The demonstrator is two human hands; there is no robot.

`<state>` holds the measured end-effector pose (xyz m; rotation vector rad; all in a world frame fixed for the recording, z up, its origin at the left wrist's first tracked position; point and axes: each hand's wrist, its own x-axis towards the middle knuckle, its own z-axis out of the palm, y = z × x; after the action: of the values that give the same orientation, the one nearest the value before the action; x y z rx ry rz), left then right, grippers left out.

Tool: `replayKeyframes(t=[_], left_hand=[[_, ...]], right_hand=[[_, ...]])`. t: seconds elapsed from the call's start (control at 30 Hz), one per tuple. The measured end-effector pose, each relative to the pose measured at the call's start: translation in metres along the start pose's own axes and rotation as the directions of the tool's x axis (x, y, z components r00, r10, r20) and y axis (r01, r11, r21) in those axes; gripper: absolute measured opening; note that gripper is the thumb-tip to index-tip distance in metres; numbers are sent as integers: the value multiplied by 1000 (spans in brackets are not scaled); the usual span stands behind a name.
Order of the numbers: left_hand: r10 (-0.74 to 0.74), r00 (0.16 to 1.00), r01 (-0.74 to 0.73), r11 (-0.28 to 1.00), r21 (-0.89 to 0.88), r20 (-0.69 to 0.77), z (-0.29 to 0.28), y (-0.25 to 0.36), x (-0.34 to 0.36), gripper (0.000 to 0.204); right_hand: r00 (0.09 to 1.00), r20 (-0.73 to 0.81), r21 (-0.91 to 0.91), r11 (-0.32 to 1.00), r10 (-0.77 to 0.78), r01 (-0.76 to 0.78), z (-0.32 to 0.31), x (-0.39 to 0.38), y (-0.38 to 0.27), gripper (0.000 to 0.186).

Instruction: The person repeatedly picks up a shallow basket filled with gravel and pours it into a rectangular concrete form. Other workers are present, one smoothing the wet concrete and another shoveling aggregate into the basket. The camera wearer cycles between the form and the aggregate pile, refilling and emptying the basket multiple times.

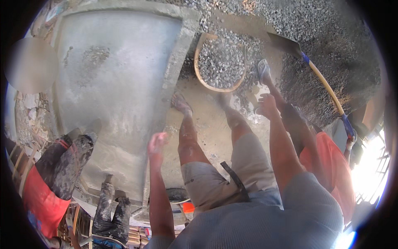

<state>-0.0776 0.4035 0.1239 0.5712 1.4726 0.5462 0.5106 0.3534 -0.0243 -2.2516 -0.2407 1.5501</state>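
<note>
My left hand hangs beside the right edge of a wet concrete slab, its fingers curled, with nothing visible in them. My right hand is held out over my right leg with the fingers apart and empty, near a co-worker's sandalled foot. My two legs stand on muddy ground between the slab and that co-worker. Ahead of them lies a curved container heaped with grey gravel, below and in front of my hands.
At the right, a co-worker in red holds a long shovel over dark aggregate. Two more co-workers stand along the left and lower slab edges. Loose gravel is piled at the top, rubble at left.
</note>
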Motion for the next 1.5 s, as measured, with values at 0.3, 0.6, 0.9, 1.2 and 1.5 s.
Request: replayKeyframes(t=[0.3,0.6,0.9,1.2,1.5], left_hand=[[235,910,10,811,585,-341,308,-172,444,63],[73,982,-80,996,32,176,265,-178,505,26],[153,984,-169,966,196,93,279,-171,311,30],[-81,967,164,924,-345,243,101,-10,46,31],[-87,965,-18,919,-394,-247,-19,77,50,34]], right_hand=[[973,-195,151,984,121,-92,52,369,62,52],[1000,-18,586,810,-23,29,75,367,50,49],[980,-196,480,875,38,62,68,134,42,62],[974,111,183,967,-197,174,66,-175,-106,41],[962,247,83,992,-112,94,252,-169,-219,30]])
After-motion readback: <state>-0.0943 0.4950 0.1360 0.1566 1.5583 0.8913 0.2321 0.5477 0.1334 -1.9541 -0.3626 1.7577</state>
